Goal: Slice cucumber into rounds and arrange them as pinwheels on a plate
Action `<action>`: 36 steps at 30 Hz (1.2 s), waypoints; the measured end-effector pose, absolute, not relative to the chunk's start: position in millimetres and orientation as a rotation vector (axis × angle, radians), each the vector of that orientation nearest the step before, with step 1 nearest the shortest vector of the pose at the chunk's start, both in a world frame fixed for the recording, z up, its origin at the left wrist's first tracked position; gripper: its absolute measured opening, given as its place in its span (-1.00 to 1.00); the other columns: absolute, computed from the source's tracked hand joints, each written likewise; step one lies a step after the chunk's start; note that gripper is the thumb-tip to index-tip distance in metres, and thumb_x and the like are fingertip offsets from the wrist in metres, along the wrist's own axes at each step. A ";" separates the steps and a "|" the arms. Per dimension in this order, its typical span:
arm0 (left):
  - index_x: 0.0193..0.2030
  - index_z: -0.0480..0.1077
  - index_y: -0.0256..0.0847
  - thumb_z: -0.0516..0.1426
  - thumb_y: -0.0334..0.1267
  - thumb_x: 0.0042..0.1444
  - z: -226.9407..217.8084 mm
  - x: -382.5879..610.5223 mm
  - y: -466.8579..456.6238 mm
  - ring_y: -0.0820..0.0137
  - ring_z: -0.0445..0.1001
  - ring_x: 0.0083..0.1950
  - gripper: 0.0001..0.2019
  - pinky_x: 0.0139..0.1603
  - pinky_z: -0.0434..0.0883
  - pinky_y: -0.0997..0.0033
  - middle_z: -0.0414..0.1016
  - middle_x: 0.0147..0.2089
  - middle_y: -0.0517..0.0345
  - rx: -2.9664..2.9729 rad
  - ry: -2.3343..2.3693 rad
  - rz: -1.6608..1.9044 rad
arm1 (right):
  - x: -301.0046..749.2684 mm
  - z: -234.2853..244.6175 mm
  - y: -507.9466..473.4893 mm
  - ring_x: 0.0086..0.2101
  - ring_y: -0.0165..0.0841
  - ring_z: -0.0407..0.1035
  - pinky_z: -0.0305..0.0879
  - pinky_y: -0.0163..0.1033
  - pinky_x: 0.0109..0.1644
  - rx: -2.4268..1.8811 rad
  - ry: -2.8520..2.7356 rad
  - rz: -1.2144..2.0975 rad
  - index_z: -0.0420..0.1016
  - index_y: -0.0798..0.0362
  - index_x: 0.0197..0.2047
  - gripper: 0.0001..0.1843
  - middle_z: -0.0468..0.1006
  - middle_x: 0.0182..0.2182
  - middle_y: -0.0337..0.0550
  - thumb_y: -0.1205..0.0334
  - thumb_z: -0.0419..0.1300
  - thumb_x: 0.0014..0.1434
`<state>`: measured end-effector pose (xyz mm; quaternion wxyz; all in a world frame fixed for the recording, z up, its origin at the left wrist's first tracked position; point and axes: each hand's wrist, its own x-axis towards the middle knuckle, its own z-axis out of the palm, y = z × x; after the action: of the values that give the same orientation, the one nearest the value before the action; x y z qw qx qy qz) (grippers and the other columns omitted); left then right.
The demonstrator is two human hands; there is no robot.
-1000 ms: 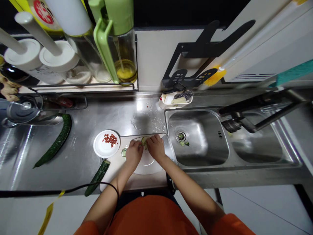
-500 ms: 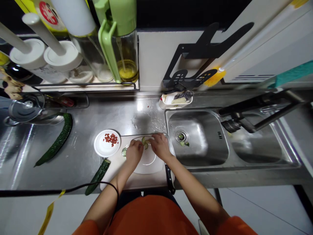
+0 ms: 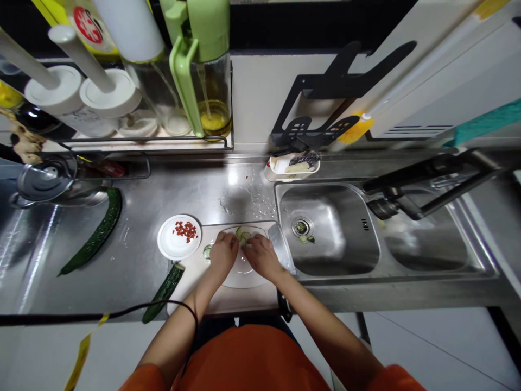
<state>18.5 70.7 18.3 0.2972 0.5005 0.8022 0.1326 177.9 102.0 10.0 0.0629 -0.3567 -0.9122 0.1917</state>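
Note:
Both my hands rest over a white plate lying on a pale cutting board. My left hand is curled, its fingertips beside a small pile of cucumber slices at the plate's far edge. My right hand is also curled, fingertips pinched close to the same slices. What the fingers hold is too small to make out. A knife blade lies along the board's right side, its black handle at the front edge. One loose slice sits left of my left hand.
A small white dish of chopped red chilli stands left of the board. A cut cucumber half and a whole cucumber lie on the steel counter. The sink is on the right, with a faucet. Bottles fill a rack behind.
My right hand has drawn back toward me from the plate's far right edge, uncovering the slices and the knife blade. My left hand has barely moved.

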 end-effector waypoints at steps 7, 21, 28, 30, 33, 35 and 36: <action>-0.14 0.46 -0.15 0.09 -0.28 0.14 14.4 17.2 68.0 0.40 0.43 -0.16 -0.82 -0.12 0.32 0.45 0.42 -0.10 0.07 1.344 2.107 0.419 | 181.2 9.4 105.8 0.05 -0.16 0.04 0.03 -0.09 0.03 -1.083 -2.744 0.581 0.52 -0.07 -0.08 -0.75 0.45 -0.05 -0.09 0.25 0.06 0.25; -0.19 0.47 -0.19 0.04 -0.21 0.17 20.7 -40.1 3.6 0.35 0.46 -0.19 -0.79 -0.09 0.36 0.39 0.51 -0.23 0.05 1.403 2.241 0.675 | 187.8 7.8 75.0 0.02 -0.16 0.10 0.10 -0.08 0.03 -1.096 -2.559 0.605 0.53 -0.01 -0.13 -0.77 0.46 -0.13 -0.08 0.28 0.07 0.22; -0.04 0.44 -0.22 0.05 -0.20 0.15 8.4 -47.5 -20.9 0.30 0.47 -0.19 -0.71 -0.13 0.34 0.38 0.53 -0.19 0.01 1.423 2.339 0.571 | 187.0 10.2 47.6 -0.04 -0.19 0.15 0.13 -0.08 0.02 -1.100 -2.469 0.660 0.52 0.00 -0.19 -0.80 0.47 -0.20 -0.10 0.32 0.07 0.22; -0.03 0.43 -0.22 0.05 -0.19 0.15 6.2 -45.2 -20.7 0.29 0.48 -0.17 -0.70 -0.13 0.34 0.37 0.53 -0.17 -0.01 1.423 2.373 0.536 | 186.5 10.5 42.6 -0.05 -0.19 0.14 0.13 -0.08 0.02 -1.093 -2.476 0.668 0.52 0.00 -0.18 -0.80 0.48 -0.21 -0.10 0.32 0.07 0.21; -0.02 0.44 -0.21 0.05 -0.19 0.16 4.5 -42.7 -19.0 0.29 0.48 -0.19 -0.70 -0.15 0.33 0.37 0.53 -0.18 -0.01 1.416 2.376 0.509 | 186.0 10.8 38.1 -0.05 -0.19 0.14 0.13 -0.08 0.02 -1.089 -2.474 0.674 0.52 0.01 -0.19 -0.80 0.48 -0.21 -0.10 0.32 0.08 0.21; -0.03 0.44 -0.21 0.05 -0.20 0.16 4.3 -41.9 -18.1 0.29 0.48 -0.18 -0.70 -0.15 0.33 0.38 0.53 -0.18 0.00 1.404 2.368 0.510 | 185.7 11.1 36.3 -0.05 -0.19 0.14 0.13 -0.07 0.02 -1.089 -2.465 0.673 0.52 0.01 -0.19 -0.80 0.48 -0.21 -0.09 0.33 0.08 0.21; -0.03 0.44 -0.21 0.06 -0.20 0.15 4.4 -41.7 -17.9 0.29 0.48 -0.17 -0.71 -0.15 0.33 0.39 0.53 -0.19 0.01 1.395 2.366 0.512 | 185.6 11.4 35.5 -0.05 -0.18 0.14 0.12 -0.07 0.01 -1.091 -2.462 0.672 0.52 0.02 -0.19 -0.80 0.48 -0.21 -0.09 0.33 0.08 0.21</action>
<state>-41.7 -17.9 4.4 0.1729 0.4916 0.8342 0.1805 185.6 35.5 11.4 0.1821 -0.3865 -0.8722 0.2382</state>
